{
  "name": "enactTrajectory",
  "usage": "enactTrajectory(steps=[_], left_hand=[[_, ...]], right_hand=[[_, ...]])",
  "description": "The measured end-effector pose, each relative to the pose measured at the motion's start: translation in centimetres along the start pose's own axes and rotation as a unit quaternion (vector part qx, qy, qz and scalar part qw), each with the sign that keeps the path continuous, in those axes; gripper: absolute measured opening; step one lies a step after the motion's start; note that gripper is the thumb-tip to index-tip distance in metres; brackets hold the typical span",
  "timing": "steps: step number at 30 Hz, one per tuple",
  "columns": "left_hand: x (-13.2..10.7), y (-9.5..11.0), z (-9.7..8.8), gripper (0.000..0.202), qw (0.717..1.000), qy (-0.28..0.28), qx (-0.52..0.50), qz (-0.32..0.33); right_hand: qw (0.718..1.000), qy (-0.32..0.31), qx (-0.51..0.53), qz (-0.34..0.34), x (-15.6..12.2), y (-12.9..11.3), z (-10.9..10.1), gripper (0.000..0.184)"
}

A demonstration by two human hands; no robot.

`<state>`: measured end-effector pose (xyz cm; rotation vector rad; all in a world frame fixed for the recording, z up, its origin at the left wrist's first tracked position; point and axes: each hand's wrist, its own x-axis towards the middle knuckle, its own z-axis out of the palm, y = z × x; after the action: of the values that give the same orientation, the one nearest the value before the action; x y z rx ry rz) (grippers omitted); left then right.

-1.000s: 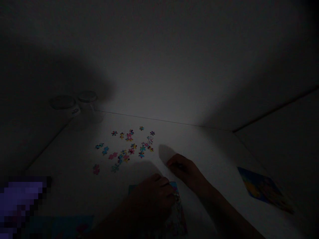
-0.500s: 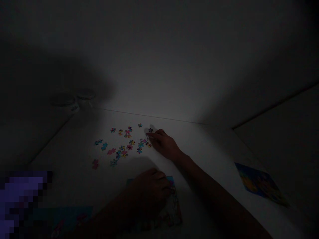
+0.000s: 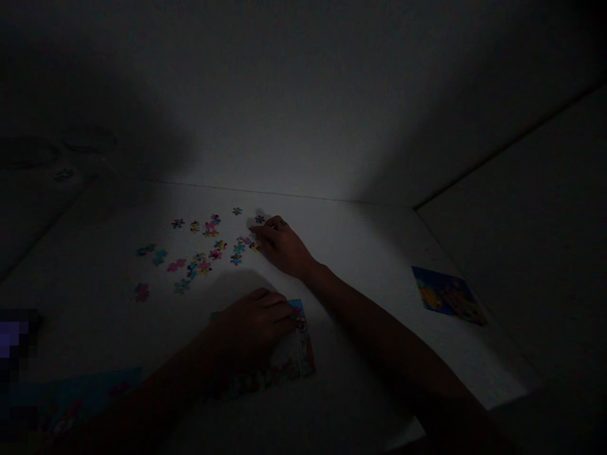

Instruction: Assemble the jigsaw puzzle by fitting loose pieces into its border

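Note:
The scene is very dark. Several loose coloured puzzle pieces lie scattered on a white table. My right hand reaches out to the right end of that scatter, its fingertips bent down onto pieces there; whether it grips one is hidden by the dark. My left hand lies flat, fingers together, on a partly assembled puzzle near me.
A blue and yellow picture card lies at the right of the table. Another blue sheet sits at the near left edge. A white wall rises behind the table. A blurred patch is at the far left.
My right hand went from beside the assembled puzzle out to the scattered pieces and stays there. My left hand kept its place on the puzzle. The view shifted right and down.

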<state>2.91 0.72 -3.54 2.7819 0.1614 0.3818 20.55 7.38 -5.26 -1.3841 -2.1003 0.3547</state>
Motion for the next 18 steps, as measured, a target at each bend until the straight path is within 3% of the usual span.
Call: enactTrajectory(steps=[3,10,18], left_hand=[[0.05,0.28,-0.04,0.022,1.0,-0.003,0.02,-0.004],[0.15,0.53,-0.06,0.018,0.999,-0.001,0.054,-0.006],[0.19,0.54,-0.45,0.011,0.998,-0.008,0.054,-0.005]], right_hand=[[0.999,0.003,0.045,0.008,0.1,0.37,-0.14,0.026],[0.988,0.055,0.107,0.096,0.08,0.89,-0.12,0.018],[0.997,0.013,0.066,0.041,-0.1,0.02,-0.37,0.032]])
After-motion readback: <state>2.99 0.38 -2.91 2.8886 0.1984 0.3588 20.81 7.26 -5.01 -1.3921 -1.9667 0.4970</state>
